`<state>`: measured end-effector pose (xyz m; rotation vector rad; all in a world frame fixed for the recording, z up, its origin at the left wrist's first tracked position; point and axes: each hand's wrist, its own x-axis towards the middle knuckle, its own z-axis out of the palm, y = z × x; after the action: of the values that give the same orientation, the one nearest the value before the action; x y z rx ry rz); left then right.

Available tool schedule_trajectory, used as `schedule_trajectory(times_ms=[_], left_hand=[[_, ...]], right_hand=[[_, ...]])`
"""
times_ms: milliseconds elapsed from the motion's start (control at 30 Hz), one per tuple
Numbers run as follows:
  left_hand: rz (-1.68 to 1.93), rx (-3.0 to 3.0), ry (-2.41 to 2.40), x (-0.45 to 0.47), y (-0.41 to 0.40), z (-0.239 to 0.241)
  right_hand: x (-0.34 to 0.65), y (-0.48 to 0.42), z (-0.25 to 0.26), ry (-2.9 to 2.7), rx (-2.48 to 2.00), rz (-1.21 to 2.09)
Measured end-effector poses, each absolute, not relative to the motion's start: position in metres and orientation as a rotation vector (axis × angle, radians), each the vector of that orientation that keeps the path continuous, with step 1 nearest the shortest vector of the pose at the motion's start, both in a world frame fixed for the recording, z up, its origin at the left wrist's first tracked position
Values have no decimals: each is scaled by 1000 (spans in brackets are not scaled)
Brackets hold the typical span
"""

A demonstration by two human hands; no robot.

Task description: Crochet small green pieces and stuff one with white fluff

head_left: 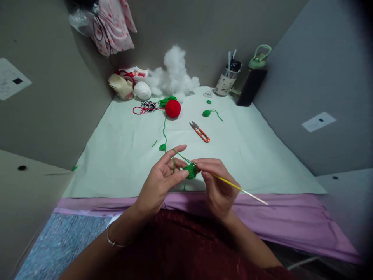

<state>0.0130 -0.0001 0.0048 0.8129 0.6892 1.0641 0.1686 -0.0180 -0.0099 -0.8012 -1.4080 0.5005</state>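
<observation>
A small green crochet piece (190, 171) is pinched between the thumb and fingers of my left hand (163, 175). Green yarn (165, 130) runs over my raised left index finger and down to the work. My right hand (218, 181) grips a crochet hook (230, 182) with a yellow handle and a pale metal rear end. The hook's tip meets the yarn at the top edge of the piece, partly hidden by my fingers. Just beyond my left hand lies a small green crocheted bit (162, 147).
Orange-handled thread snips (199, 132) lie ahead of my hands. Farther back are a red ball (173, 109), tangled yarn (147, 107), white stuffing (175, 72) and a green oval piece (206, 113) with a tail. A pen cup (224, 84) and a bottle (256, 64) stand back right.
</observation>
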Motion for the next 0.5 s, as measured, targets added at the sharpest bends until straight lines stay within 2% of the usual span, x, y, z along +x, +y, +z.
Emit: schedule_trajectory(times_ms=[300, 500], left_hand=[[1061, 980, 744, 6, 1, 5], [1043, 1079, 805, 2, 1, 7]], right_hand=[[180, -6, -11, -1212, -685, 986], [189, -7, 1, -1390, -712, 920]])
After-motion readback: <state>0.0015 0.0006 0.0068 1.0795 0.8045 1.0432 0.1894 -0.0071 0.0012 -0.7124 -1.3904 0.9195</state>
